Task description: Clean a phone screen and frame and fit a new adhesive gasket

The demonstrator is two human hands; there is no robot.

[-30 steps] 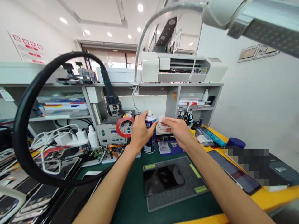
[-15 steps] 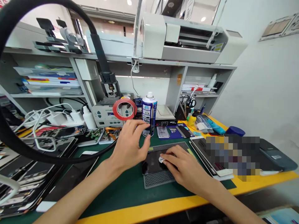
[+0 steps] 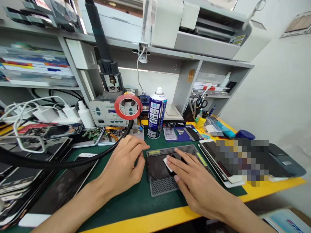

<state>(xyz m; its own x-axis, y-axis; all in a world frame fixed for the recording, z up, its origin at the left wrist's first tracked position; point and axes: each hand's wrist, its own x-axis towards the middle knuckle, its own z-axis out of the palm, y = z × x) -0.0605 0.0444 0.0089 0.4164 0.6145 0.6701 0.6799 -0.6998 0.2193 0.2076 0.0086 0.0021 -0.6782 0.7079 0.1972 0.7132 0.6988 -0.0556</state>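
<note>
My right hand [image 3: 194,176] lies over the right part of a dark phone [image 3: 156,166]. Its fingers press a small white wipe [image 3: 167,164] against the glossy black screen. Under the phone is a grey perforated mat [image 3: 164,191] with yellow labels. My left hand [image 3: 126,161] hovers just left of the phone, fingers loosely bent and thumb apart from them, holding nothing. Behind the mat a blue and white spray can [image 3: 156,113] stands upright.
A black hose [image 3: 73,164] crosses the left side. Stacked screens [image 3: 31,181] lie at left, more tablets [image 3: 220,161] at right. A red tape roll [image 3: 117,106] rests against the grey station [image 3: 100,113]. The bench has a yellow front edge [image 3: 136,221].
My left hand has come down and closer to the bench, the gap between thumb and fingers narrowing. The right fingers have flattened over the wipe. The head view has tilted down.
</note>
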